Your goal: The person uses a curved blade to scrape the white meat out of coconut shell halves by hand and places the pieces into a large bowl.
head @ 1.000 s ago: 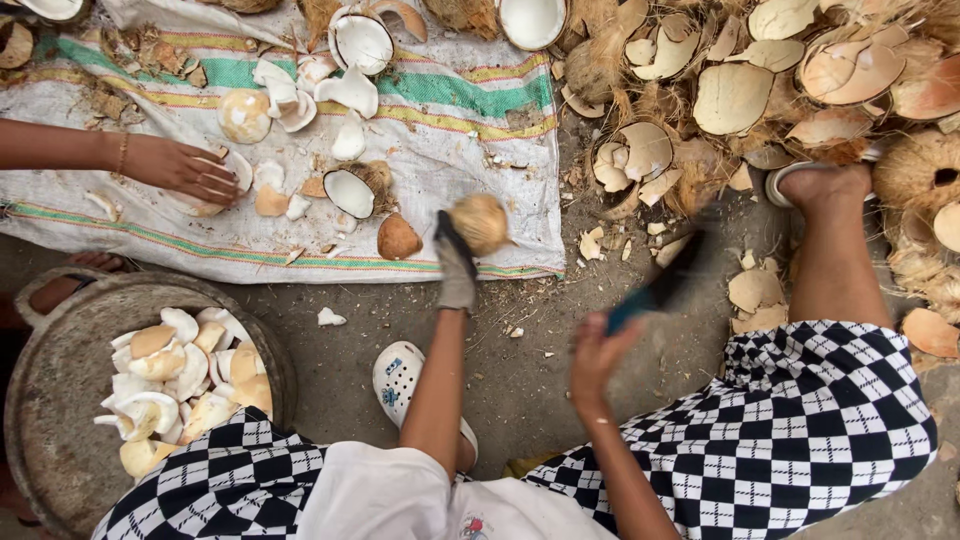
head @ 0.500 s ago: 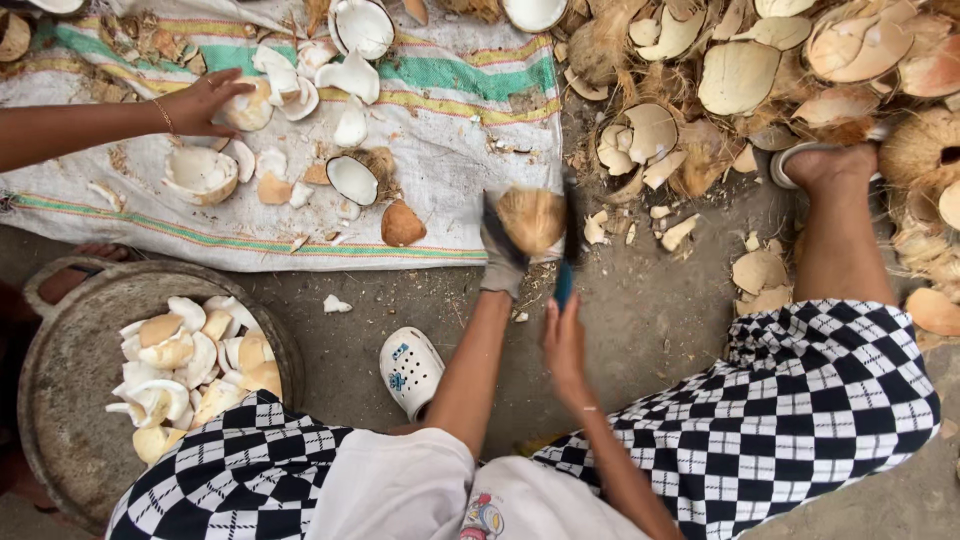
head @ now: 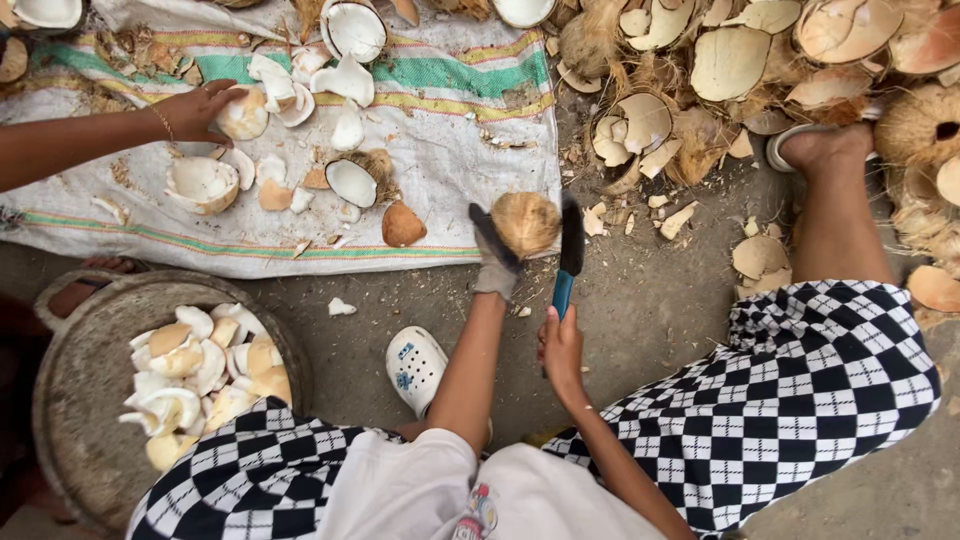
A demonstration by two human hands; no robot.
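Round brown husked coconut point(head: 527, 222): clamped in the gloved left hand point(head: 495, 262), just off the lower right corner of the white striped woven sack point(head: 450, 150). Blue-handled dark-bladed knife point(head: 569, 250): gripped in the right hand point(head: 560, 345), blade against the coconut's right side. Round grey metal basin point(head: 70, 380) of white coconut pieces: well apart, lower left.

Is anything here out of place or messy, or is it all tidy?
It is messy. Broken husk shells lie heaped on the ground past the cloth, and a white coconut scrap lies alone on the bare ground. The gloved left hand holds a coconut close beside the right hand's blade.
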